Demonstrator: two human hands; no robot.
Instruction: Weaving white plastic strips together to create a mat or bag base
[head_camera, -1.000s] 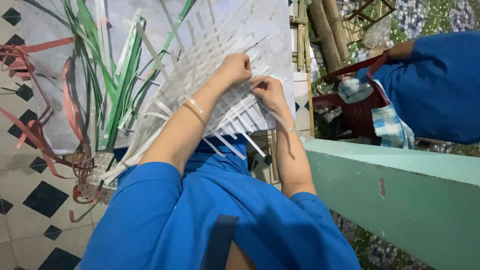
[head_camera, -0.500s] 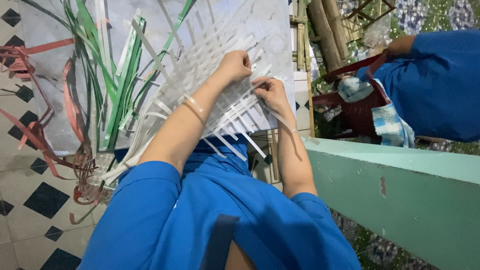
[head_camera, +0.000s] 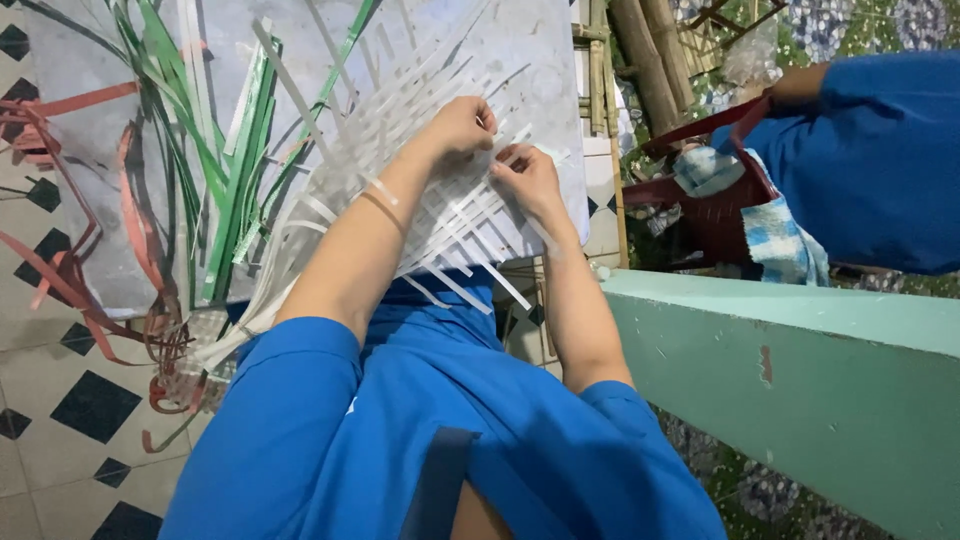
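I see my left hand (head_camera: 462, 125) and right hand (head_camera: 527, 175) close together on a mat of woven white strips (head_camera: 440, 200), which lies on a grey table (head_camera: 90, 150) just ahead of me. Each hand pinches a white strip with curled fingers. Loose green strips (head_camera: 235, 180) lie at ten o'clock, red strips (head_camera: 60, 270) at nine. Another person's blue sleeve (head_camera: 880, 160) is at two o'clock.

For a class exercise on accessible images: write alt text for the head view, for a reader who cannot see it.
Seen from above, a person in blue presses both hands, left hand and right hand, onto a mat of woven white strips lying on a grey table. Loose green strips and red strips lie to the left; another person's blue sleeve shows at right.
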